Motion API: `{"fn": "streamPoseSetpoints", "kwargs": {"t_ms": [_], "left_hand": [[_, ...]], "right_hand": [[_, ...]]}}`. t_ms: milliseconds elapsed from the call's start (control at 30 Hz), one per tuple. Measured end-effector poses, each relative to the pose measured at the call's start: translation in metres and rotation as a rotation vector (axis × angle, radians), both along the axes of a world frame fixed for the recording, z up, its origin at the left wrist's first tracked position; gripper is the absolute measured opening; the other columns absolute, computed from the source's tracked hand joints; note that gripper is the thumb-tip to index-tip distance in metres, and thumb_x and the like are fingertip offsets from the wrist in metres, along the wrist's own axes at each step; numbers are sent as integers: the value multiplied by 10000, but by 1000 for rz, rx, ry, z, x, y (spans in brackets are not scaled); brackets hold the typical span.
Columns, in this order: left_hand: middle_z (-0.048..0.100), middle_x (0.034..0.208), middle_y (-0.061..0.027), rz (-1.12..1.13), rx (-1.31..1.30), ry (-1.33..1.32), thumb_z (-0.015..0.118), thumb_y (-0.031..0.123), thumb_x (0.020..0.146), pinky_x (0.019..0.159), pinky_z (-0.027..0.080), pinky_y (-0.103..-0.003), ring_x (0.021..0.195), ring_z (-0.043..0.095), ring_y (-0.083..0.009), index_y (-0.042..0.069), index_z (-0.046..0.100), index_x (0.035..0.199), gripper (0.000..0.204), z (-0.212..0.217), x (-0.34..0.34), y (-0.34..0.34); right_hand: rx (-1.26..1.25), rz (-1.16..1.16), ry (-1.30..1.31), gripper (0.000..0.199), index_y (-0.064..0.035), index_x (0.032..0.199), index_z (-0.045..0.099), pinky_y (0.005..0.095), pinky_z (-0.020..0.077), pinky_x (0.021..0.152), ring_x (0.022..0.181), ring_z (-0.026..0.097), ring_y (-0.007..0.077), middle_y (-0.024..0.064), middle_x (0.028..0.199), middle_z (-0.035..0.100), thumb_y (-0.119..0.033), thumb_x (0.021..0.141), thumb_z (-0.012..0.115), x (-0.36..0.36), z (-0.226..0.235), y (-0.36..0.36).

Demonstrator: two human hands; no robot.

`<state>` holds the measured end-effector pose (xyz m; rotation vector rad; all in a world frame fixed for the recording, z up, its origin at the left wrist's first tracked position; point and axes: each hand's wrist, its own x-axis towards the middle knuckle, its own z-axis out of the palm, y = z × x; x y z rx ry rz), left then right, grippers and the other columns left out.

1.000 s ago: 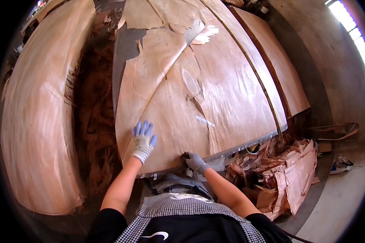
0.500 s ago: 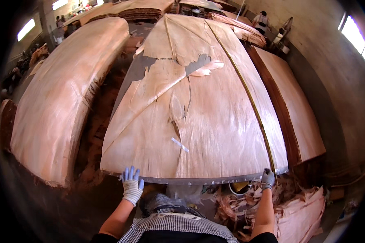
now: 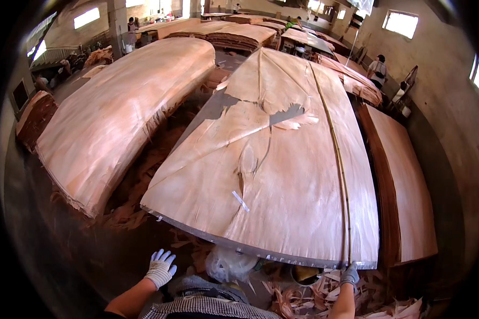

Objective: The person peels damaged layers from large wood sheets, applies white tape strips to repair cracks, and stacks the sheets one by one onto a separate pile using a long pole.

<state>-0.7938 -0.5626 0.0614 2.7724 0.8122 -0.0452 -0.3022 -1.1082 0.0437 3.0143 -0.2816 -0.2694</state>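
Observation:
A large, pale pinkish wood veneer sheet (image 3: 298, 196) covers the table before me, creased and torn, with grey surface showing through at its far part. Along its right side lies a long thin bamboo pole (image 3: 333, 133), running from far to near. My right hand (image 3: 350, 275), in a grey-coated glove, is closed around the pole's near end at the table's front edge. Held apart from the sheet, my left hand (image 3: 161, 267) in a pale glove has its fingers spread and nothing in it. A short white strip (image 3: 240, 201) sits on the veneer near a crease.
Tall veneer stacks flank the table, one at left (image 3: 127, 101) and another at right (image 3: 410, 175). Torn veneer scraps (image 3: 314, 297), a bucket (image 3: 305, 274) and a clear plastic bag (image 3: 230, 264) are below the front edge. People stand farther back, including one person (image 3: 378, 69) by the right wall.
My left hand has come off the sheet's front edge, moving left and toward me. My right hand stays at the pole's near end. The view has tilted up and turned, showing more of the room.

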Motion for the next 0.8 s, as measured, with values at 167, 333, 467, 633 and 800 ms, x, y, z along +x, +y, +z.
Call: {"fn": "streamPoseSetpoints", "kwargs": {"t_ms": [167,333,467,633,800], "left_hand": [[499,1305,-104,162,-131,101,527,362,821,1077,220,-482,1261,363,-323,112,564,1211,465,-33,-62,-7],[477,1337,-96,248,-246,83,501,370,834,1079,225,-464,1287,341,-314,111,551,1236,481,-43,-113,-3],[513,1291,-111,326,-273,212,511,354,833,1054,269,-465,1250,387,-327,100,556,1221,465,-70,-209,23],[547,1251,-150,619,-386,401,506,349,858,1019,349,-420,1205,461,-333,93,550,1237,459,-89,-329,42],[530,1275,-179,740,-648,527,509,364,878,983,398,-419,1191,486,-347,84,515,1279,489,-127,-426,37]], "right_hand": [[318,442,-281,279,-79,1039,621,444,497,645,738,637,363,194,755,640,-199,789,589,-76,59,114],[556,380,-246,375,-64,1114,619,428,495,656,747,631,372,224,812,636,-224,776,594,-164,50,235],[536,400,-230,354,-113,1073,636,454,490,614,706,630,367,203,771,636,-332,799,587,-228,12,320],[624,493,-237,276,-92,977,605,486,459,605,724,603,410,217,761,617,-313,812,599,-268,13,366],[765,487,-197,245,-45,955,604,466,460,597,708,592,412,221,752,605,-241,810,575,-315,40,403]]}}
